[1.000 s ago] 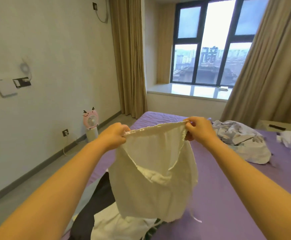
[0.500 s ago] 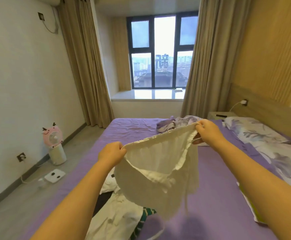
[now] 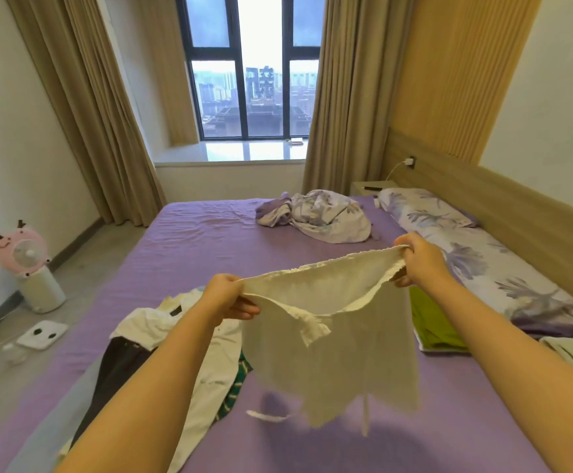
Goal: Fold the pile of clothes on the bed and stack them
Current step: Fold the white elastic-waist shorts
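A cream-white garment (image 3: 332,349) with a frilled top edge hangs in the air above the purple bed (image 3: 189,240). My left hand (image 3: 227,297) pinches its left top corner and my right hand (image 3: 418,262) grips the right top corner, so the edge stretches between them. Its thin straps dangle just above the sheet. Under my left forearm lies the pile of unfolded clothes (image 3: 182,339): white, black and green-patterned pieces. A folded green item (image 3: 431,322) lies flat to the right, partly hidden by the held garment.
A crumpled lilac floral cover (image 3: 326,215) sits at the far side of the bed. Floral pillows (image 3: 465,247) line the headboard on the right. A pink fan (image 3: 27,254) and a white scale (image 3: 42,334) stand on the floor at left.
My view has swung right and downward, showing more of the bed. Both hands have carried the cream garment right and lower over the sheet, the right hand farther out, still gripping the same corners.
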### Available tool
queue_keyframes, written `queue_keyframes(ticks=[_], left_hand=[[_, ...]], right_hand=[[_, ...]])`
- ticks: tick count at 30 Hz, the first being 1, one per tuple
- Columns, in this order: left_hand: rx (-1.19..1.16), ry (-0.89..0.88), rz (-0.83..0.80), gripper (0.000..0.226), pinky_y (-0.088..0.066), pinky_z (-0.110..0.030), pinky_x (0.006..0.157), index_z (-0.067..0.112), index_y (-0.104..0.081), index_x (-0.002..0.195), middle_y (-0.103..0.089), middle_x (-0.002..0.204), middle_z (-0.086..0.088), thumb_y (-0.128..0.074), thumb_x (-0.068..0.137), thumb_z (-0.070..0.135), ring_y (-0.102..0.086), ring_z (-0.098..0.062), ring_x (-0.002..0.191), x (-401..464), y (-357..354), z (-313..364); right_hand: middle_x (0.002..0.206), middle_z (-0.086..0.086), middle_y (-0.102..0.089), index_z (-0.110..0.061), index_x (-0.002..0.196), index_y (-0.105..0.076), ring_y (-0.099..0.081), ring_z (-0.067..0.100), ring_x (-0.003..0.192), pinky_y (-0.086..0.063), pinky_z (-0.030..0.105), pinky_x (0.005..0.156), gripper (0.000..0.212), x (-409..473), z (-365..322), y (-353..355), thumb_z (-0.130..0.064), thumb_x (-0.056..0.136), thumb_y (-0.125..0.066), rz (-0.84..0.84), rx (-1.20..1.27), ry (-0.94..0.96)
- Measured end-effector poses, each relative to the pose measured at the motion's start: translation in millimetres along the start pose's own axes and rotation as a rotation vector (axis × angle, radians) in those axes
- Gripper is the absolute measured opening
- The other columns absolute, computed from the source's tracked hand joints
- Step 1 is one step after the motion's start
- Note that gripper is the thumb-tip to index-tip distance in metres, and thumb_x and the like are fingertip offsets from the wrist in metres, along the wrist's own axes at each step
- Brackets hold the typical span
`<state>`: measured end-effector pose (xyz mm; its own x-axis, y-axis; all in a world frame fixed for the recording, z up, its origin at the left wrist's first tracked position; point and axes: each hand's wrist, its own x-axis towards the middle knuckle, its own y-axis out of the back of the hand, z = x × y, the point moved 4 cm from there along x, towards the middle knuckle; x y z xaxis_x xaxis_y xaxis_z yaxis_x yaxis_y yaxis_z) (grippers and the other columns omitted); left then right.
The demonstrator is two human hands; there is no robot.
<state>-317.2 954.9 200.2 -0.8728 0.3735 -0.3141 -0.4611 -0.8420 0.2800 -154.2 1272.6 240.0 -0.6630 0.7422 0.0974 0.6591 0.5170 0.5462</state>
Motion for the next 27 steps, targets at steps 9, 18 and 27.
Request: queue_keyframes(ticks=[9,18,27], left_hand=[[0.240,-0.084,-0.014,0.024,-0.052,-0.029,0.047,0.004,-0.051,0.075,-0.063,0.058,-0.015,-0.065,0.090,0.016,-0.065,-0.022,0.052,6.0,-62.4,35.8],[0.360,-0.124,0.354,0.025,-0.032,-0.033,0.059,0.014,-0.050,0.065,-0.044,0.067,-0.004,-0.066,0.081,0.024,-0.040,-0.019,0.064,6.9,-84.1,55.3],[0.503,-0.165,0.302,0.034,-0.023,-0.029,0.051,0.016,-0.036,0.061,-0.033,0.060,0.000,-0.055,0.089,0.016,-0.031,-0.016,0.056,-10.2,-138.3,51.8]], right_hand=[[0.078,0.015,-0.069,0.003,0.082,-0.068,-0.069,0.017,0.054,-0.054,0.034,0.068,0.013,32.0,41.1,33.0,0.007,0.086,-0.056,-0.060,0.242,-0.148],[0.057,0.008,-0.037,-0.012,0.058,-0.040,-0.032,0.021,0.054,-0.023,0.029,0.053,0.031,53.5,66.6,74.4,0.002,0.081,-0.054,-0.138,-0.209,0.061],[0.083,0.012,-0.055,-0.006,0.093,-0.050,-0.064,0.030,0.061,-0.049,0.035,0.052,0.022,62.7,100.7,80.2,-0.006,0.093,-0.029,-0.187,-0.063,0.013]])
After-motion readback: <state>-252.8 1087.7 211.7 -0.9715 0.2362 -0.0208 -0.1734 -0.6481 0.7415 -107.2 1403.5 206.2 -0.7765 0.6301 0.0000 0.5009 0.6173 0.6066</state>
